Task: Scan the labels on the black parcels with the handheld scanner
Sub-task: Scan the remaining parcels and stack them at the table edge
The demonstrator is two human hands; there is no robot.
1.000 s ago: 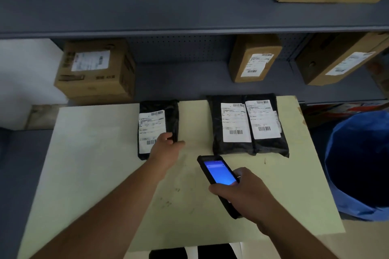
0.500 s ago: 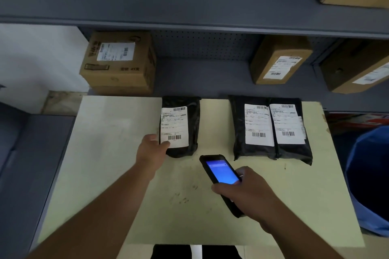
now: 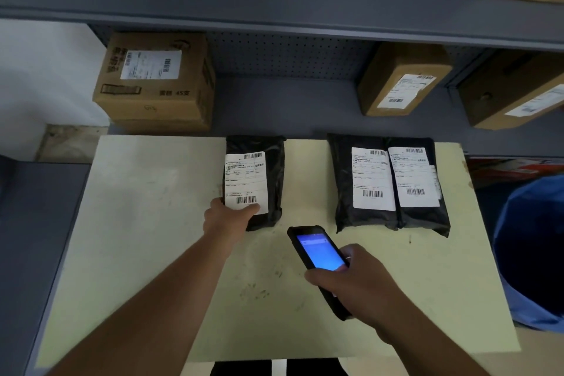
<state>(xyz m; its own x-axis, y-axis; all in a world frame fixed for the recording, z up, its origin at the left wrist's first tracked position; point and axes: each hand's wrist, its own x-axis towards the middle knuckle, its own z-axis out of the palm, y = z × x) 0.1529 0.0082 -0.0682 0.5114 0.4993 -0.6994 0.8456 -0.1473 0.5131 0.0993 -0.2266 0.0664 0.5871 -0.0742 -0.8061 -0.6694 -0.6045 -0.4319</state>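
Parcels: one black parcel (image 3: 254, 181) lies at frame centre, left hand (image 3: 227, 217) gripping its lower corner; two more (image 3: 389, 185) sit right. Right hand (image 3: 358, 284) is clamped around the scanner (image 3: 320, 256). Advise holding label flat and aiming squarely at the barcode.

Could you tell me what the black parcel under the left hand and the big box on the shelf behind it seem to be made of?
The black parcel looks like a thin glossy plastic mailer: it wrinkles and catches light. Its label seems matte white paper. The box looks like plain brown cardboard, matte, with folded edges.
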